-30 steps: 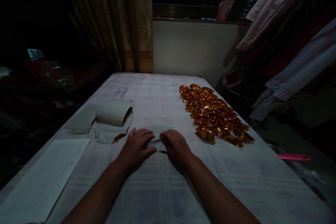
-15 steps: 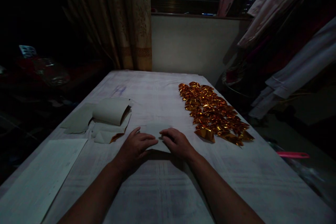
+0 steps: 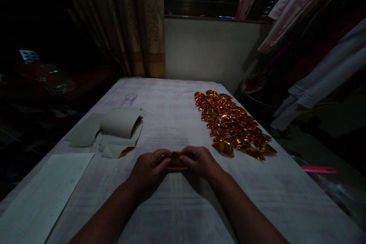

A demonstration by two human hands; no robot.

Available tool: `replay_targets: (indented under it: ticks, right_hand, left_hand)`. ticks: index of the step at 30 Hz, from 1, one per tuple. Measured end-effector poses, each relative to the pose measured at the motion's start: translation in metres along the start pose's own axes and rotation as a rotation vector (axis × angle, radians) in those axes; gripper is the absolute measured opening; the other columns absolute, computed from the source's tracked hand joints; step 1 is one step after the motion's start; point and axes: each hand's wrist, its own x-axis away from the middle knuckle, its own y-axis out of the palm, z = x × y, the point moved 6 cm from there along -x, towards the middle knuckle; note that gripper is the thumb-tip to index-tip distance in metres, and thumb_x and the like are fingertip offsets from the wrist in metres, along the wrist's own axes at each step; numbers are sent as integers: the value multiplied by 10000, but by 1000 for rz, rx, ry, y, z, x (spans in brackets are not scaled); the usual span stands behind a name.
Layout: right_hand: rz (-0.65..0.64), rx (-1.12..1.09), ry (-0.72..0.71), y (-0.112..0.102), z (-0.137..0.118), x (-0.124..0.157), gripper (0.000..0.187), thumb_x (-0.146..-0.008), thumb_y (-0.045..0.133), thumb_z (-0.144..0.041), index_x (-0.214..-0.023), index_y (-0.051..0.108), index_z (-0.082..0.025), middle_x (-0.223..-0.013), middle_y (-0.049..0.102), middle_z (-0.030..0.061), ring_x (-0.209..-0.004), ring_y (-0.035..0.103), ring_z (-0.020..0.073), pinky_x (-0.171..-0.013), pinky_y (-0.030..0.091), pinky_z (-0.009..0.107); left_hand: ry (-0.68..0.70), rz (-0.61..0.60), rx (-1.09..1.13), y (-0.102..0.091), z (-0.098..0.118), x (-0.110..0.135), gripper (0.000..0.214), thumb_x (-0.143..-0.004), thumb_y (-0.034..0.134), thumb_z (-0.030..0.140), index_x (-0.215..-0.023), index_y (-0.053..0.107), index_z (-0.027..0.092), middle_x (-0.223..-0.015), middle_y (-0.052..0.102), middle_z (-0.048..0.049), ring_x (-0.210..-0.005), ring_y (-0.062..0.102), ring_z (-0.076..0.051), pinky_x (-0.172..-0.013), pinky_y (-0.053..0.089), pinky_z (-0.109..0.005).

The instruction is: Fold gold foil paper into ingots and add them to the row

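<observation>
Head camera: left hand [image 3: 147, 167] and right hand [image 3: 200, 160] grip opposite ends of a folded piece of gold paper [image 3: 176, 160] between thumbs and fingers, over the middle of the cloth-covered surface [image 3: 177, 209]. Shiny gold pieces [image 3: 227, 124] lie clustered to the right, apart from the hands. Curled pale sheets [image 3: 118, 122] lie left, beyond a flat white sheet [image 3: 47, 194].

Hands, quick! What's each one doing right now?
Left hand: closed, holding one end of the gold paper.
Right hand: closed, holding the other end.
</observation>
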Motion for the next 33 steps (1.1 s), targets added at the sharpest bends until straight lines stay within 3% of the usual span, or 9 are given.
replay_targets:
  ticks: [4,9,14,21,25,33]
  right_hand:
    - [194,345,-50,-6,-4,-4,65,-843,662,-231,-829,726,-225,-910,718,45,-901,626,214,-810,427,337]
    - [298,417,-23,-3,4,-6,108,-831,673,-197,-930,701,-231,-1175,676,75,-1130,566,261,-936,399,393]
    - [270,468,26,-4,5,-6,293,-840,681,-240,-1132,671,-222,-1308,616,116,-1223,515,292,-987,375,430]
    - [206,443,37,-4,6,-8,136,-844,676,-234,-979,665,-219,-1353,596,105,-1283,486,278,-1004,355,431]
    - [209,433,10,-2,6,-8,225,-842,667,-209,-1066,647,-221,-1388,567,124,-1324,455,278,-1025,337,454]
    - [131,448,-6,0,5,-9,213,-856,658,-223,-1069,650,-216,-1453,513,134,-1385,396,287,-1054,320,479]
  left_hand:
    - [-25,133,-153,-3,-8,-3,415,-906,583,305,-1308,614,205,-1000,772,-63,-873,721,-235,-799,562,-363]
    - [56,172,-300,1,-14,-5,387,-918,593,309,-1289,595,195,-1111,743,-95,-1001,679,-276,-901,534,-449]
    - [112,235,-335,4,-17,-3,361,-952,544,339,-1292,573,220,-1257,693,-95,-1155,628,-284,-987,494,-490]
    - [118,186,-370,9,-26,-3,438,-942,541,338,-1358,554,202,-1318,669,-117,-1263,580,-301,-1072,443,-509]
    - [88,110,-395,14,-30,-4,513,-934,530,332,-1427,499,193,-1454,572,-125,-1395,462,-313,-1158,333,-565]
    - [56,65,-381,13,-27,-5,372,-903,570,312,-1260,602,213,-1458,566,-125,-1414,440,-318,-1176,276,-605]
